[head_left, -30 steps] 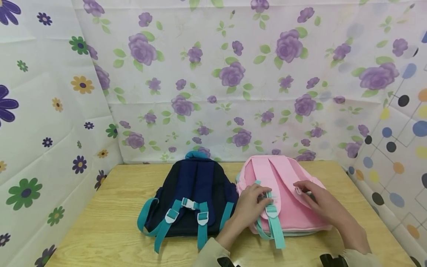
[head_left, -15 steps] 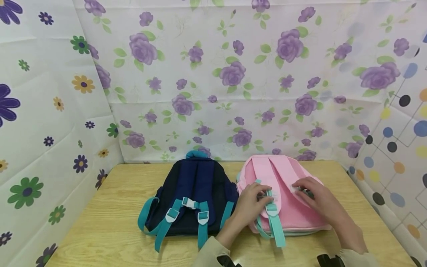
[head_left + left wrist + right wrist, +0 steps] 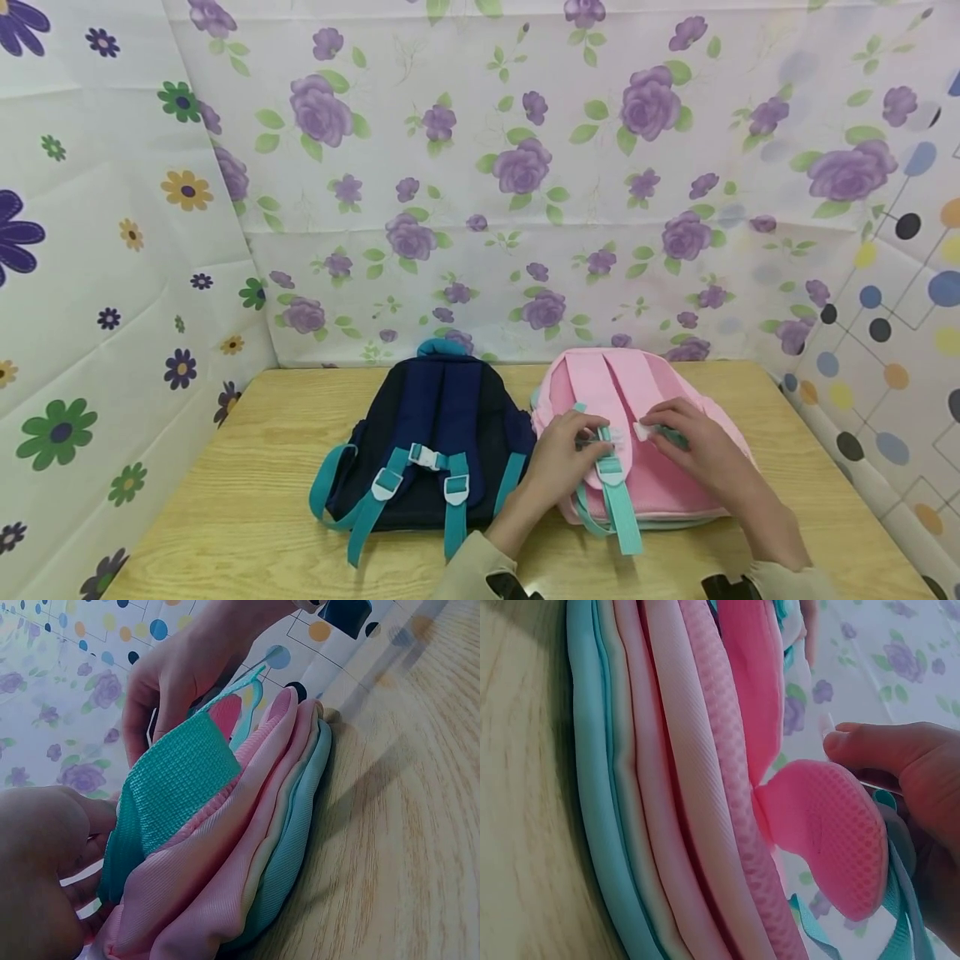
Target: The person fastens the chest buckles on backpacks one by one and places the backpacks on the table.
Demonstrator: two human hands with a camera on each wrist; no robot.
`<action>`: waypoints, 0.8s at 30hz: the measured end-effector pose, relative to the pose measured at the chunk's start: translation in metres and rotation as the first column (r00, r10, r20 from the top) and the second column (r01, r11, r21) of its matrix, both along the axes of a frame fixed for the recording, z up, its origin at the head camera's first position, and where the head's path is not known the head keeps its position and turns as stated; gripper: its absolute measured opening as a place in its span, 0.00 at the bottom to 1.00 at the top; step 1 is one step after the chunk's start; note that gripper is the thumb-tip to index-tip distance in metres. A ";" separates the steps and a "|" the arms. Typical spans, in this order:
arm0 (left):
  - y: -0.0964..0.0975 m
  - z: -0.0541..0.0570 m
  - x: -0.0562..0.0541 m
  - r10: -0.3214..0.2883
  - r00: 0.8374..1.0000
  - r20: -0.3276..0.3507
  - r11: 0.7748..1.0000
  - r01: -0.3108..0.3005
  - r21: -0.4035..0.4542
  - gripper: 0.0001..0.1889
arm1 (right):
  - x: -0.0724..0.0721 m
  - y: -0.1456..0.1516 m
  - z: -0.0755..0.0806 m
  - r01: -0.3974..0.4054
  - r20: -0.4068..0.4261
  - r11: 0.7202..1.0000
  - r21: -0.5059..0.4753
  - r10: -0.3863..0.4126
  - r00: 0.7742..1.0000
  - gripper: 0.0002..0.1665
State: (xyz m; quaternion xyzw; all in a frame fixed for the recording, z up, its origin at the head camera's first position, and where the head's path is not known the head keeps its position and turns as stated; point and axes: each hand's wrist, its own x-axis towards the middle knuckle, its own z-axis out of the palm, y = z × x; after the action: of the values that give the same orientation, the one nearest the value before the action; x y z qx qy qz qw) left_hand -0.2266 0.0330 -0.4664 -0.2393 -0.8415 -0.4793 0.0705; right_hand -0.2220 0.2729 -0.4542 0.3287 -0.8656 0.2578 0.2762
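A pink backpack (image 3: pixel 667 500) with teal webbing lies strap side up on the table, as the head view shows. My left hand (image 3: pixel 558 458) is at its left shoulder strap, thumb and fingers pinching a pale buckle half (image 3: pixel 618 437) on a teal strap. With thumb and fingertips, my right hand (image 3: pixel 705 446) pinches the white other buckle half (image 3: pixel 642 431), a short gap away. Its teal webbing runs back under the right palm. In the right wrist view, the pink shoulder strap (image 3: pixel 832 832) stands up near the right hand (image 3: pixel 922 765).
A navy backpack (image 3: pixel 431 492) lies close on the left, its white chest buckle (image 3: pixel 424 457) fastened and teal straps hanging down. Both bags are on a wooden table (image 3: pixel 247 500). Flowered cloth (image 3: pixel 465 275) hangs behind, with patterned cloth at both sides.
My right hand has moved left with the white buckle half, bringing it closer to the left hand's half. The right shoulder strap has shifted with it. The left hand stays in place.
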 end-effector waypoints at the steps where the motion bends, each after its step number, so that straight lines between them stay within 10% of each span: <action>1: 0.000 0.000 0.000 -0.001 1.000 0.001 1.000 0.001 0.002 0.14 | 0.000 -0.001 0.000 -0.003 -0.003 1.000 0.000 0.003 1.000 0.22; 24: 0.001 0.000 0.000 0.003 1.000 0.005 1.000 -0.003 0.009 0.14 | 0.000 -0.017 -0.004 0.022 -0.042 1.000 -0.001 -0.022 0.999 0.20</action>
State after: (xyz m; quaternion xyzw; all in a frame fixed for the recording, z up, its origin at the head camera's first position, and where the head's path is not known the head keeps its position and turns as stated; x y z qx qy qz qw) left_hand -0.2265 0.0336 -0.4661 -0.2365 -0.8399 -0.4835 0.0701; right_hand -0.2221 0.2563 -0.4581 0.3246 -0.8631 0.2480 0.2971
